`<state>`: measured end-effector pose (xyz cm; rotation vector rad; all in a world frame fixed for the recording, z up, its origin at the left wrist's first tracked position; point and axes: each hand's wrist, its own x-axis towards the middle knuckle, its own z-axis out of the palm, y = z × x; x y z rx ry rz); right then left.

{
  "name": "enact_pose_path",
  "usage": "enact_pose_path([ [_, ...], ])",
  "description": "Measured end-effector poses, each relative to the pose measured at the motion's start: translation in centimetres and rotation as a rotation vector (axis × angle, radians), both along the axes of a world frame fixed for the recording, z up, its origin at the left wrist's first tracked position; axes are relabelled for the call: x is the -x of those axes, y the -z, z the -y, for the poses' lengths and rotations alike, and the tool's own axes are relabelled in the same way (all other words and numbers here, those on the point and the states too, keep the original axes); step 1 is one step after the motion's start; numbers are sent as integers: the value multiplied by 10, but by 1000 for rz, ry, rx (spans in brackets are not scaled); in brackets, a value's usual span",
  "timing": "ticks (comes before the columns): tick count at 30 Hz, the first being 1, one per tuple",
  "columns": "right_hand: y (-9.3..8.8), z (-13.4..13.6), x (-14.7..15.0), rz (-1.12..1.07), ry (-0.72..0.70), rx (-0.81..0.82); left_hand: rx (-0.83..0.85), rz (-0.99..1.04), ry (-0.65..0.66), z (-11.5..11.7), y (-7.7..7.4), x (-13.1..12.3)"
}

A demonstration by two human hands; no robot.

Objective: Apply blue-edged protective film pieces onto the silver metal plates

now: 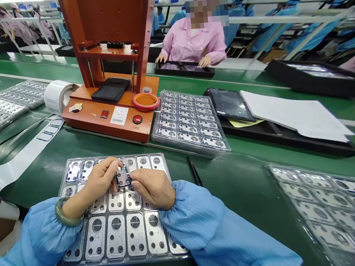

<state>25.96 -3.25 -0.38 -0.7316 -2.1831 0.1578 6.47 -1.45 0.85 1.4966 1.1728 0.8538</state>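
The left hand and right hand meet just above the middle of the tray, their grip pressed together from both sides on a small metal part, pinched clear of the rows beneath. The part is small and mostly boxed in by fingers, so a slack pinch could drop it among the metal plates below, where it might scratch them or knock them out of line. The blue sleeves lie over the tray's near edge, and a careless shift could drag them across the plates, as could the bangle on the left wrist. Just right of the tray lie tweezers, close enough to be nudged. Beyond the tray stand an orange press and a second tray, both out of the hands' way – only the sleeves crowd the work.
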Motion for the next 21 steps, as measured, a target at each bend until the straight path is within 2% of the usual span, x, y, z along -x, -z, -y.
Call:
enact_pose_path([
  [8, 0, 0, -1, 95, 90, -211, 54, 2, 27, -1, -2, -2],
  [12, 0, 1, -3, 155, 184, -239, 54, 10, 29, -2, -4, -2],
  [16, 2, 2, -3, 55, 280, -99, 44, 22, 30, -3, -4, -1],
  [21, 3, 3, -1, -201, 245, 240, 25, 63, 8, -3, -2, 0],
])
